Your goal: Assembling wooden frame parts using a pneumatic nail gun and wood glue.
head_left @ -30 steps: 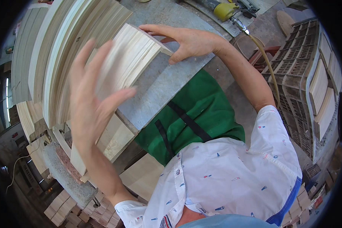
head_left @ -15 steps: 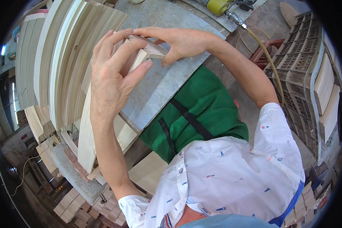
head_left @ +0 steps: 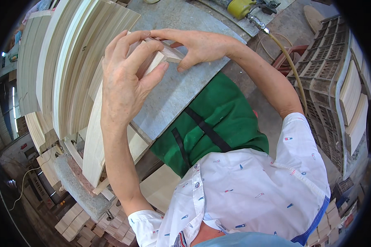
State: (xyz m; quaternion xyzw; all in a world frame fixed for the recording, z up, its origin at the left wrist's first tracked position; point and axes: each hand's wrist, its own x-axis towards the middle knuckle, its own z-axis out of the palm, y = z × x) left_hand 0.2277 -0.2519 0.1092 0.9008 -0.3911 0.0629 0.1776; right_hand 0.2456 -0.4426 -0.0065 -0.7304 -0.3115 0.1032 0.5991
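Note:
Two pale wooden pieces meet at an angle as a wooden corner (head_left: 171, 54) above the grey metal tabletop (head_left: 163, 101). My left hand (head_left: 125, 74) grips the left piece, with fingers curled over its top and thumb near the end of the joint. From the other side my right hand (head_left: 202, 47) holds the right piece, its thumb at the near edge and its fingertips by the far end. The far side of the pieces is hidden behind my hands.
Long stacked wooden boards (head_left: 78, 61) stand to the left of the table. A yellow-green air tool (head_left: 239, 8) with a hose lies at the back right. Plastic crates (head_left: 321, 74) holding wood pieces rise on the right. Wood blocks (head_left: 76, 220) are piled at lower left.
Both hands keep their hold on the wooden corner. My left hand has shifted very slightly to the right, and the view has moved a little.

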